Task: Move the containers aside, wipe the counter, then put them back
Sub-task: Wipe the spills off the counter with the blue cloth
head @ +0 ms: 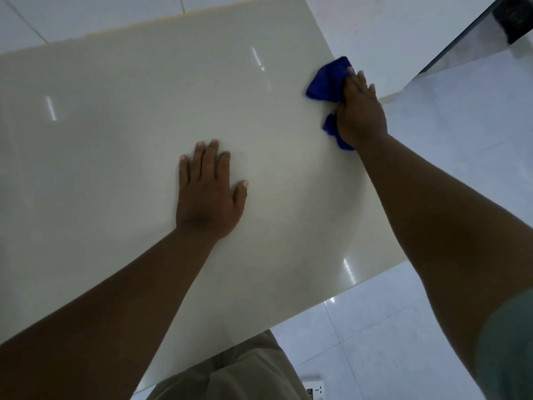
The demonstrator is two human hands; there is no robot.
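Note:
A glossy beige counter (121,116) fills most of the view. My right hand (360,111) presses a crumpled blue cloth (327,82) against the counter close to its far right edge. The cloth sticks out beyond the fingertips and again under the wrist. My left hand (206,192) lies flat, palm down, on the middle of the counter with fingers slightly apart and nothing in it. No containers are in view.
The counter's right edge (375,272) drops to a white tiled floor (432,313). A dark-framed glass panel (473,33) stands at the top right. A white power socket strip (314,389) lies on the floor by my legs.

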